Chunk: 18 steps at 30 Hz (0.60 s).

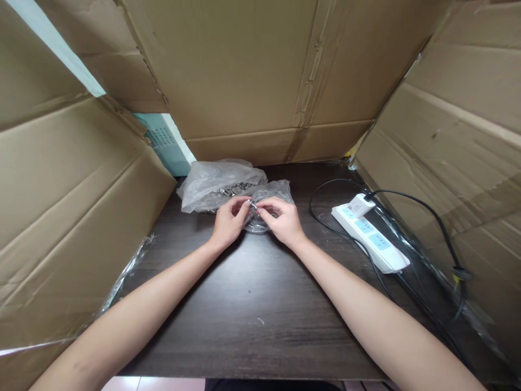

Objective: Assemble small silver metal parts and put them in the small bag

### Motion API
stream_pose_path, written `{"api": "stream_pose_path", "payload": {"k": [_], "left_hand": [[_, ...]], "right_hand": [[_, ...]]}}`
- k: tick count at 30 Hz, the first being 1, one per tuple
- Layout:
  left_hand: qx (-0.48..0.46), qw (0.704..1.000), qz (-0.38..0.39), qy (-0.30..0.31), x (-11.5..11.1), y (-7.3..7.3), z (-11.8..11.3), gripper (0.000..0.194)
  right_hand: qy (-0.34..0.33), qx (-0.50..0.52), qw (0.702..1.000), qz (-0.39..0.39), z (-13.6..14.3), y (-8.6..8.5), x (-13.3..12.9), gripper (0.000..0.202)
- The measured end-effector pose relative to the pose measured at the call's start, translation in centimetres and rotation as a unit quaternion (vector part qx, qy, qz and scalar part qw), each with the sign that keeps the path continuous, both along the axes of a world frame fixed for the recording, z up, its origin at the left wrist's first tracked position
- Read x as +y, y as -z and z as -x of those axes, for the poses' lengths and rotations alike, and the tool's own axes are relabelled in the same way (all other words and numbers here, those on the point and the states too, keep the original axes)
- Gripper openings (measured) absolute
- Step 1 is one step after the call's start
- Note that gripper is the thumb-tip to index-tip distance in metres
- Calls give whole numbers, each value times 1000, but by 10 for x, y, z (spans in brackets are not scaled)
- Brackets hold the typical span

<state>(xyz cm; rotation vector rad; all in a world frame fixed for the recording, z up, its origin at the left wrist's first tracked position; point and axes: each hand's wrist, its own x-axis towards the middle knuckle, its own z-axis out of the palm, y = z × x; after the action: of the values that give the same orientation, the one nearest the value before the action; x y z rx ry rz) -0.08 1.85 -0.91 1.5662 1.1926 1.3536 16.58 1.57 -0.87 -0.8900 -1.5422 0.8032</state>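
Observation:
Both hands meet near the middle of the dark table. My left hand pinches a small metal piece between thumb and fingertips. From the other side, my right hand has its thumb and finger closed at the same small piece. Its exact shape is too small to tell. Under and behind the fingers lies a clear plastic bag, partly hidden by the hands. A larger translucent bag with many small metal parts lies behind my left hand.
A white power strip with a plugged-in white adapter lies on the right of the table. Black cables loop around it. Cardboard walls enclose the back and both sides.

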Motion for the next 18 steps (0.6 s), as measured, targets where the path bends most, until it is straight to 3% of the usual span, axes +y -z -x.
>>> {"api": "stream_pose_path", "payload": {"k": [18], "left_hand": [[16, 1000, 0, 14, -3, -2, -1, 32]], "right_hand": [[-10, 46, 998, 49, 0, 3, 5, 16]]}}
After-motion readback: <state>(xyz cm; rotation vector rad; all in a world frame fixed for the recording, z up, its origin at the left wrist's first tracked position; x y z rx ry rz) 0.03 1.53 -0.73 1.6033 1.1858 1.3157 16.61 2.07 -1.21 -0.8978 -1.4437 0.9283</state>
